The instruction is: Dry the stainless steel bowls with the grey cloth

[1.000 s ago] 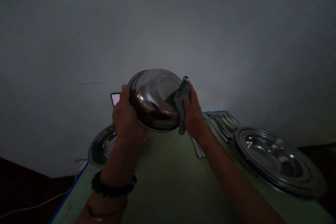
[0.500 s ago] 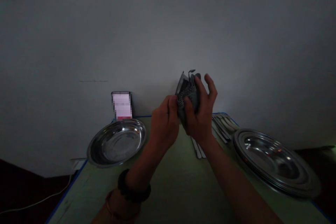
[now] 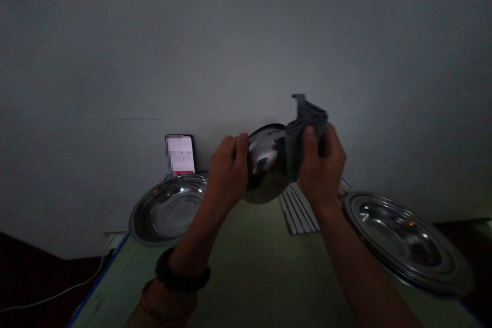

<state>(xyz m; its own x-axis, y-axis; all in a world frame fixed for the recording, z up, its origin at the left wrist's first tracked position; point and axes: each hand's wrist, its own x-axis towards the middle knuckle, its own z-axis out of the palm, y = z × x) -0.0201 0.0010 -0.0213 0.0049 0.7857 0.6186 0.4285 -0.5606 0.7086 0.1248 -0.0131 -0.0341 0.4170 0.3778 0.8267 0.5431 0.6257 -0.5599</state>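
A shiny metal bowl (image 3: 267, 166) is held up above the table, tilted so that its rounded outside faces me. My left hand (image 3: 229, 171) is closed on the bowl's left edge, thumb on top. My right hand (image 3: 323, 164) grips a dark grey patterned cloth (image 3: 307, 118) against the bowl's right side. One corner of the cloth sticks up above the fingers. Its fingertips are hidden behind the cloth.
A wide metal basin (image 3: 169, 215) stands at the left of the green table (image 3: 253, 271). Behind it a lit phone (image 3: 181, 154) leans on the wall. Several flat cutlery handles (image 3: 298, 210) lie beyond my right forearm. Stacked metal plates (image 3: 403, 238) stand at the right edge.
My hands have moved apart, the right one going right with the cloth. The bowl's outside now shows between them, where the cloth and fingers covered it before.
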